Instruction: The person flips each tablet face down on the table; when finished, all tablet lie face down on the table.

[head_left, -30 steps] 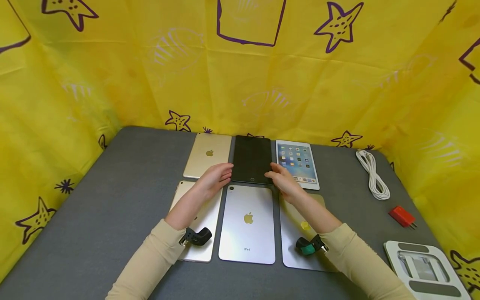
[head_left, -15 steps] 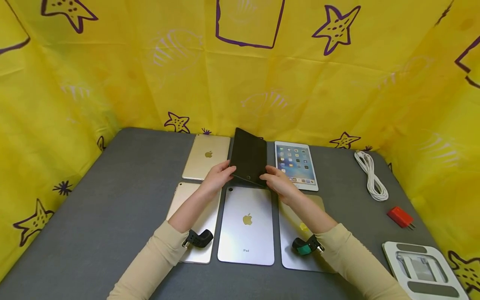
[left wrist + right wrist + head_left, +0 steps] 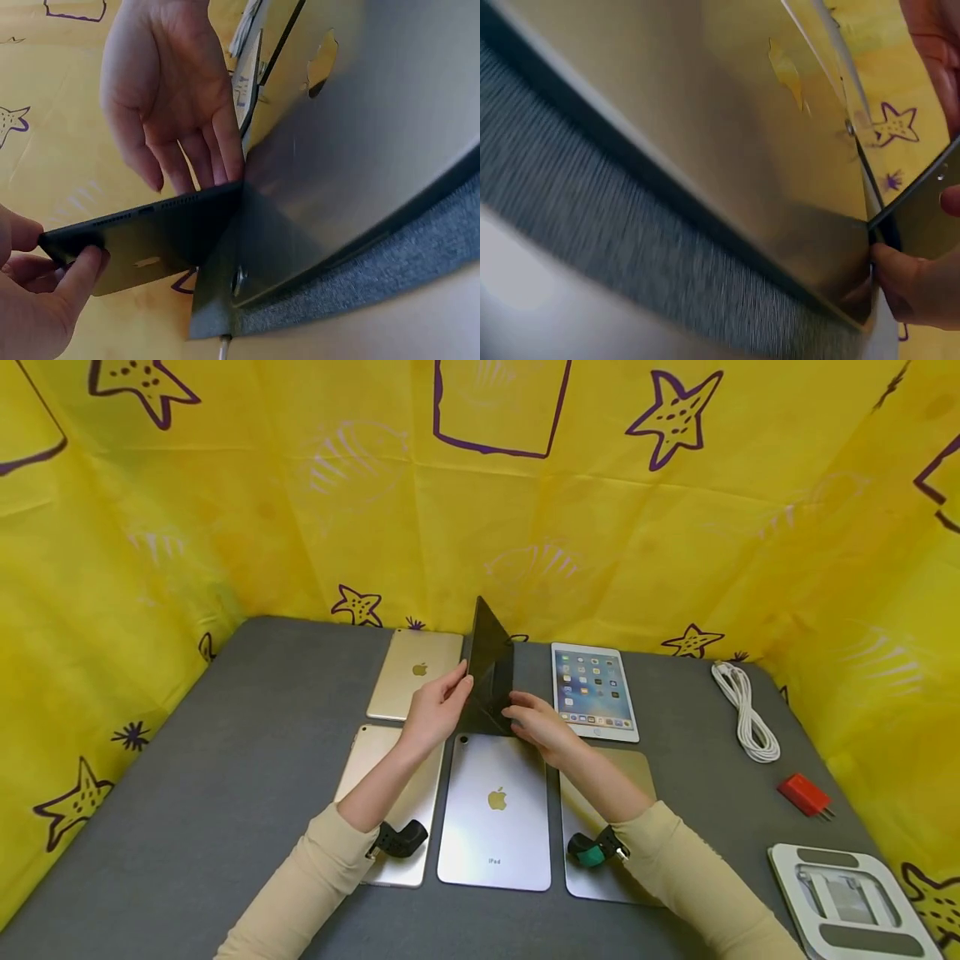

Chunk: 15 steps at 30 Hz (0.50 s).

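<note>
A thin black tablet [image 3: 493,647] stands tilted up between my hands at the back middle, its left edge raised. My left hand [image 3: 437,703] pinches that raised edge; the left wrist view shows the thumb of this hand [image 3: 41,300] against the tablet's back with its logo. At the near right corner, my right hand [image 3: 543,727] touches the tablet with its fingertips. In the left wrist view the fingers of that hand [image 3: 172,97] are fairly straight. Directly in front lies a silver iPad [image 3: 493,831], back up. The right wrist view crops both hands at its right side.
Gold-backed tablets lie at back left [image 3: 408,689] and front left [image 3: 420,785], and another tablet [image 3: 585,802] at front right. A white tablet [image 3: 592,689] shows its lit screen. Farther right are a white cable [image 3: 750,718], red charger [image 3: 802,795] and white stand [image 3: 840,860].
The black tablet lay flat one second ago; its left side has been lifted and it now leans steeply. My left hand has risen with it; my right hand has shifted left.
</note>
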Tool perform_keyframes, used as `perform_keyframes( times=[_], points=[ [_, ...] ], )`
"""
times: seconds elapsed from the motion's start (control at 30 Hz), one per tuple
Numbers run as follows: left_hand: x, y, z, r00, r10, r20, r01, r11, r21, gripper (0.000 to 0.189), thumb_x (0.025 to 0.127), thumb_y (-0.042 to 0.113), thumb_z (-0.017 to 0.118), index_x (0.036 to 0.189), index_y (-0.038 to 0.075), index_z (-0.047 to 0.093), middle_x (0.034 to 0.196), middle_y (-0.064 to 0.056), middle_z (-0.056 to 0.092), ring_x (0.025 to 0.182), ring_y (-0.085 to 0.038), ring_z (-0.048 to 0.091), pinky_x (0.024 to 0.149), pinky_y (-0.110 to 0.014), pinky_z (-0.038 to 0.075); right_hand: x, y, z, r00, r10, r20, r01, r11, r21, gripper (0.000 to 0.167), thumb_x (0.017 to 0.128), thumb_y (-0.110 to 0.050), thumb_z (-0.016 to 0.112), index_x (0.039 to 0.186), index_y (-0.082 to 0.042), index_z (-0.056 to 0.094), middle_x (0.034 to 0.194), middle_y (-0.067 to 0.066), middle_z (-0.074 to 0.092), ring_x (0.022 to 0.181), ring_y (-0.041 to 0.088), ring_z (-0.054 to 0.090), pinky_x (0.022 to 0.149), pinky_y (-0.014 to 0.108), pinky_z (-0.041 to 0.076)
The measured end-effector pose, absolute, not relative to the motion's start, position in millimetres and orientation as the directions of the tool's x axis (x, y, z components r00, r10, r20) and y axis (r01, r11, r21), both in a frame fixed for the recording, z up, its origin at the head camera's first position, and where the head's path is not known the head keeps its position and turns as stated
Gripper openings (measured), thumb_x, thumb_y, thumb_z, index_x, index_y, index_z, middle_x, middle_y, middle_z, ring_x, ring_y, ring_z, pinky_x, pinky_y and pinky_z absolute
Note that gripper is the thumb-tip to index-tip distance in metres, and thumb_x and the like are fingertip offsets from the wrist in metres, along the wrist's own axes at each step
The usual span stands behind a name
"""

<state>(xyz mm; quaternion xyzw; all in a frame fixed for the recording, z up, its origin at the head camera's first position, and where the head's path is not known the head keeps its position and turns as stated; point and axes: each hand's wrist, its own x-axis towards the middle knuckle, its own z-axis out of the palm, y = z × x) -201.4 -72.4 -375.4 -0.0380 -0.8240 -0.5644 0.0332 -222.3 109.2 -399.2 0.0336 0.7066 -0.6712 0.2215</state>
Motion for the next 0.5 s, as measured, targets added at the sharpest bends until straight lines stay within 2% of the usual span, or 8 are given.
perform_keyframes(
  times=[0.17, 0.33, 0.5],
  points=[
    [-200, -66, -372, -0.992, 0.030, 0.123, 0.126, 0.295, 0.947, 0.046, 0.101, 0.027, 0.055, 0.143, 0.009, 0.050, 0.140, -0.007, 0.054, 0.118, -0.022, 0.059, 0.092, -0.035, 0.051, -222, 98, -400, -0.894, -0.261, -0.363, 0.360, 0.063, -0.931, 0.057, 0.099, -0.008, 0.049, 0.150, 0.006, 0.026, 0.156, 0.020, 0.026, 0.141, 0.031, 0.030, 0.113, 0.044, 0.029],
    [-200, -60, -372, -0.988, 0.031, 0.154, 0.157, 0.259, 0.953, 0.047, 0.099, 0.029, 0.059, 0.142, 0.010, 0.052, 0.136, -0.005, 0.058, 0.118, -0.021, 0.059, 0.094, -0.037, 0.050, -223, 97, -397, -0.893, -0.259, -0.368, 0.372, 0.033, -0.928, 0.055, 0.100, -0.008, 0.048, 0.150, 0.005, 0.028, 0.153, 0.020, 0.030, 0.137, 0.031, 0.035, 0.112, 0.043, 0.031],
    [-202, -52, -376, -0.983, 0.033, 0.180, 0.183, 0.225, 0.957, 0.048, 0.097, 0.030, 0.061, 0.141, 0.012, 0.054, 0.130, -0.009, 0.063, 0.115, -0.021, 0.059, 0.093, -0.040, 0.051, -226, 104, -398, -0.881, -0.303, -0.362, 0.373, 0.024, -0.928, 0.053, 0.100, -0.007, 0.044, 0.149, 0.005, 0.028, 0.147, 0.022, 0.037, 0.131, 0.031, 0.039, 0.109, 0.044, 0.035]
  ],
)
